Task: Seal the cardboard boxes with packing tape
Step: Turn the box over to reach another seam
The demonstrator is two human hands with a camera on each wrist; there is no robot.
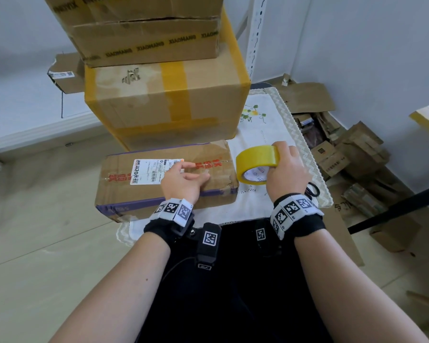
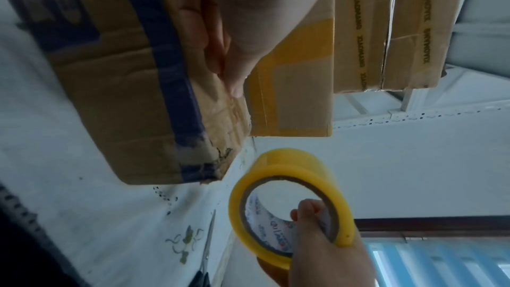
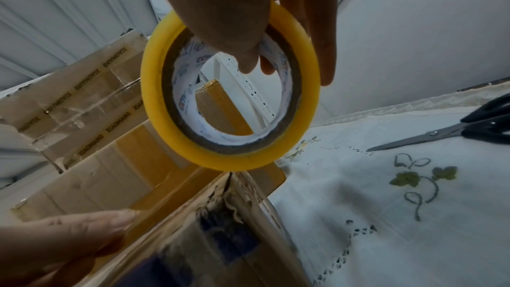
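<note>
A flat cardboard box (image 1: 139, 194) with a white shipping label and purple edge tape lies on the cloth in front of me. My left hand (image 1: 186, 177) rests on its top, its fingers (image 2: 237, 29) straight along the lid near the right end. My right hand (image 1: 285, 169) holds a yellow roll of packing tape (image 1: 256, 162) upright just past the box's right end, thumb inside the core, fingers over the rim (image 3: 320, 29). A translucent strip seems to run from the roll (image 3: 154, 86) towards my left fingertips (image 3: 121, 219); I cannot tell this for sure.
Two bigger taped boxes (image 1: 166, 102) are stacked right behind the flat one. Black-handled scissors (image 3: 441, 134) lie on the white embroidered cloth (image 1: 265, 125) to the right. Flattened cardboard (image 1: 344, 154) is piled on the floor at the right, by a white shelf upright (image 1: 256, 33).
</note>
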